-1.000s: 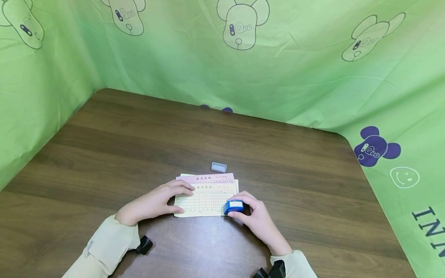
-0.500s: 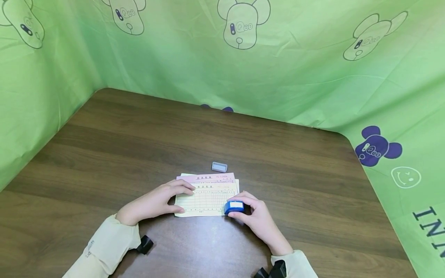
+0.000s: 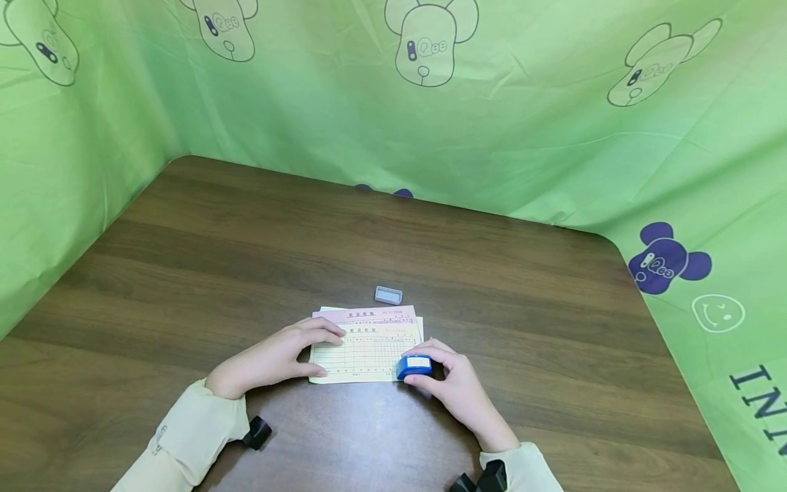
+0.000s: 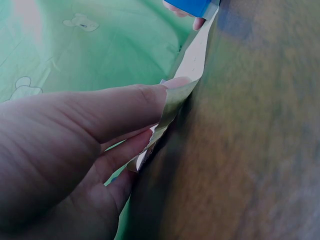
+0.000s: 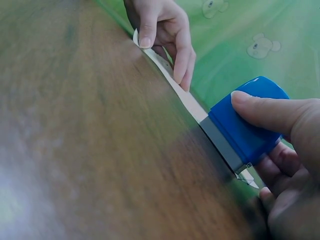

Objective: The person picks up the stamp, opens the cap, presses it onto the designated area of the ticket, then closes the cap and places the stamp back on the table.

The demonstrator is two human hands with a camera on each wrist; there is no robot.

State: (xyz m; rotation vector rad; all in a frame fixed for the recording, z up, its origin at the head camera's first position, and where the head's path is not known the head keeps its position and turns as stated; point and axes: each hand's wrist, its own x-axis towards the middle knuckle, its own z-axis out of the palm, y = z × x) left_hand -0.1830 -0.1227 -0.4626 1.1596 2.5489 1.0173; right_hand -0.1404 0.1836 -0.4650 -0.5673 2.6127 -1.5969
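The blue stamp, grey at its base and with a white label on top, stands upright on the 4 o'clock corner of the cream form. Clock positions below are as read in the head view, with the stamp as centre.

The right hand, at 4 o'clock, pinches the stamp, its thumb on the near side and fingers on the far side. The left hand, at 9 o'clock, has thumb and fingers spread, touching the left end of the cream form; in the left wrist view the paper's edge there is slightly raised.

The pink form shows from beneath the cream form, towards 11 o'clock, with further pale sheet edges visible under it. The small print is unreadable.

The grey cap lies beyond the papers, just apart from them, between 11 and 12 o'clock. All rest on the brown wood-grain bench. The green curtain, printed with bear figures, borders its far side at 12 o'clock.
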